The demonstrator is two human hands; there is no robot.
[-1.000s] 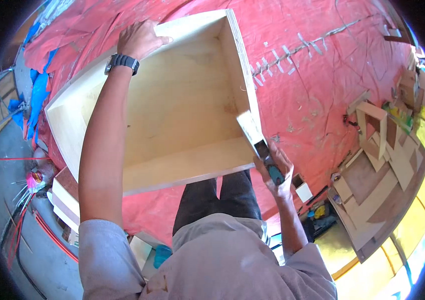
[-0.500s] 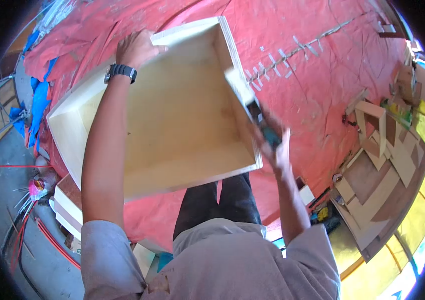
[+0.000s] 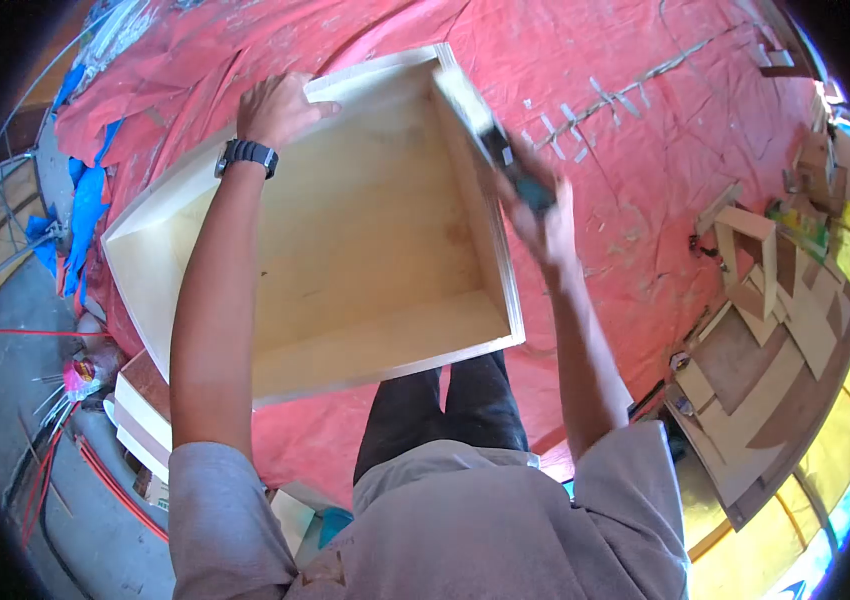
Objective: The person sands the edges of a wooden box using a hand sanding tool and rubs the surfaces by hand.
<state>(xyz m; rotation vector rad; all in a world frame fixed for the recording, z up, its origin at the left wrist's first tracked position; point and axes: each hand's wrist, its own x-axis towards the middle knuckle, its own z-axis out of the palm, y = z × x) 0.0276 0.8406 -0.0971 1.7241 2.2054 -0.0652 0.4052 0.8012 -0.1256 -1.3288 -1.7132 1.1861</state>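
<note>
An open, pale plywood box (image 3: 365, 235) faces me with its inside showing. My left hand (image 3: 283, 108), with a black watch at the wrist, is closed over the top-left wall, thumb inside the rim. My right hand (image 3: 543, 215) grips what looks like a hand sander (image 3: 467, 103), blurred by motion, with a long pale pad and a black-and-teal handle. The pad lies along the upper part of the box's right rim, near its top corner. The fingers on the handle are partly smeared.
A wrinkled red sheet (image 3: 635, 200) with a taped seam covers the ground. At the right, plywood offcuts and a small wooden frame (image 3: 745, 250) lie on a board (image 3: 735, 370). Cables and red tubing (image 3: 120, 490) run along the grey floor at the left.
My right hand has slid the hand sander upward along the right rim toward the top corner. The box sits slightly lower and further right in view, my left hand still on it.
</note>
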